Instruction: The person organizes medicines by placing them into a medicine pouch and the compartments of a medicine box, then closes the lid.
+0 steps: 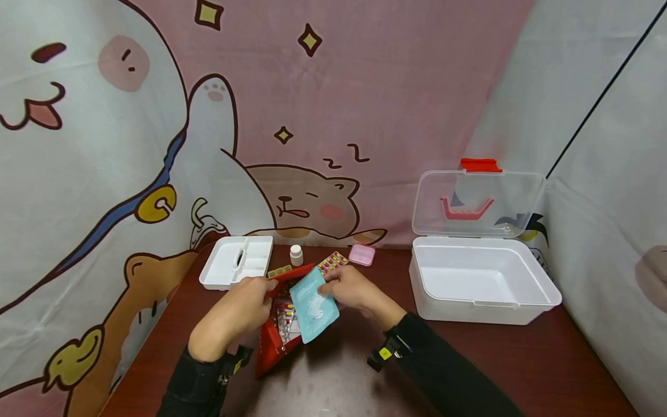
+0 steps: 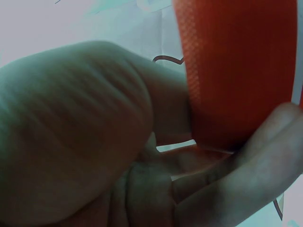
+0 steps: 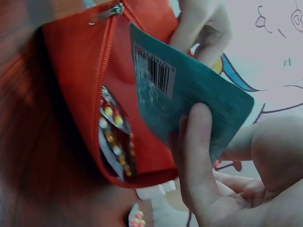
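Observation:
My left hand (image 1: 239, 310) grips the edge of a red zippered pouch (image 3: 75, 61), holding its mouth apart. Inside the pouch lie several blister packs of pills (image 3: 113, 137). Between thumb and fingers of my right hand (image 1: 351, 288) is a flat light-blue sachet (image 1: 315, 307), tilted over the pouch's opening; its barcode side faces the right wrist camera. In the left wrist view, the red fabric (image 2: 241, 71) runs between the thumb and fingers.
Behind the pouch stand a white compartment box (image 1: 212, 275), a small white bottle (image 1: 296, 255), a colourful blister pack (image 1: 332, 263) and a pink case (image 1: 362, 255). At the right, a white storage box (image 1: 484, 313) has its clear lid (image 1: 479, 202) raised.

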`<move>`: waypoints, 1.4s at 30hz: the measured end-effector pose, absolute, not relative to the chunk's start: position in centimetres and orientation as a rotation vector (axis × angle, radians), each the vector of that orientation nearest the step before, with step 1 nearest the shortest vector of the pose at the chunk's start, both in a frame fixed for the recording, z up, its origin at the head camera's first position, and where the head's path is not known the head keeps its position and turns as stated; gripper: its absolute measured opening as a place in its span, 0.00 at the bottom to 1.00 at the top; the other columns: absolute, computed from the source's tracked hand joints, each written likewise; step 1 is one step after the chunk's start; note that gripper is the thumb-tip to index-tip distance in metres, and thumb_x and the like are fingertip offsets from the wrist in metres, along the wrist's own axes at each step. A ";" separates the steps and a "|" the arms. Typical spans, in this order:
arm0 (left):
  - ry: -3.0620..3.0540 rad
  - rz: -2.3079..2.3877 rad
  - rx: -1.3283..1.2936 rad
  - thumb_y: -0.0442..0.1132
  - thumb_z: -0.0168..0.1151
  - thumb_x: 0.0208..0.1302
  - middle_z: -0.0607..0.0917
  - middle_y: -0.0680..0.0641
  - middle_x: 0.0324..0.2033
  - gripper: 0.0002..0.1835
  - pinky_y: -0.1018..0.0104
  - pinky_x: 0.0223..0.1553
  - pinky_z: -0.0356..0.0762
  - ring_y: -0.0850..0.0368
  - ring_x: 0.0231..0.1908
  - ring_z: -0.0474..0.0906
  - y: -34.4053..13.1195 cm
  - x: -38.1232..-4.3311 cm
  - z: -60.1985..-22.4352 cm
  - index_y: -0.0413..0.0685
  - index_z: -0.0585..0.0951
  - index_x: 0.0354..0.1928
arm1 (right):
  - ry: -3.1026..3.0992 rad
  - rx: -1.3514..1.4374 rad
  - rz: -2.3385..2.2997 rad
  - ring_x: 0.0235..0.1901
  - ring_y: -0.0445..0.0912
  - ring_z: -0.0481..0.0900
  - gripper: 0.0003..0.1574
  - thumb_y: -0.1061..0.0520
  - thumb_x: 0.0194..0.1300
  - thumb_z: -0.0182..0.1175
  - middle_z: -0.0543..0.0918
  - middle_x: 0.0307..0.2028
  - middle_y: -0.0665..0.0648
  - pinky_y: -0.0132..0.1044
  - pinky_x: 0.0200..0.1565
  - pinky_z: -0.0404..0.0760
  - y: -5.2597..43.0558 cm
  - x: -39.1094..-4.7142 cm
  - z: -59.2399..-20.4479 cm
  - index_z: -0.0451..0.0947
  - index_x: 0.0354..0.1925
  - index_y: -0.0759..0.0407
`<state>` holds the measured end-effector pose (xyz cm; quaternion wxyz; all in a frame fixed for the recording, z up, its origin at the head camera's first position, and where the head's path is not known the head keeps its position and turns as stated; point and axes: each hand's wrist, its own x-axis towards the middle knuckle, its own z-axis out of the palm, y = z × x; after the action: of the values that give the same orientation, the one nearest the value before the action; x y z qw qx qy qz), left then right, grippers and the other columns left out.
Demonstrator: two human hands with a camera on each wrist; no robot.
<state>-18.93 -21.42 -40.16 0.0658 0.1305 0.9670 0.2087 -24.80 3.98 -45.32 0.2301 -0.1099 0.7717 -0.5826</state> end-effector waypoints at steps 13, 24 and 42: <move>2.890 0.648 0.367 0.29 0.62 0.74 0.88 0.36 0.63 0.24 0.59 0.40 0.77 0.49 0.44 0.81 -21.5 -19.1 -40.2 0.34 0.83 0.70 | 2.007 -0.186 -1.727 0.29 0.45 0.89 0.21 0.65 0.74 0.64 0.90 0.39 0.61 0.43 0.39 0.94 -0.1 -23.6 -46.4 0.75 0.62 0.72; 2.899 0.635 0.385 0.28 0.62 0.73 0.89 0.40 0.53 0.22 0.61 0.34 0.74 0.50 0.38 0.79 -21.4 -19.2 -40.4 0.35 0.85 0.67 | 1.998 -0.147 -1.761 0.25 0.44 0.89 0.23 0.68 0.71 0.66 0.88 0.38 0.61 0.43 0.38 0.93 -1.7 -23.0 -47.0 0.75 0.60 0.73; 2.871 0.659 0.352 0.27 0.59 0.71 0.88 0.38 0.61 0.26 0.63 0.29 0.72 0.51 0.34 0.77 -21.5 -19.2 -40.2 0.34 0.82 0.71 | 2.141 -0.138 -1.659 0.23 0.48 0.90 0.19 0.68 0.68 0.70 0.88 0.32 0.59 0.42 0.33 0.92 -2.9 -22.8 -47.9 0.79 0.55 0.70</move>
<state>-19.23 -21.52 -40.16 0.0872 0.1182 0.9641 0.2214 -22.84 -2.88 -47.93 0.2132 -0.0495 0.7714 -0.5975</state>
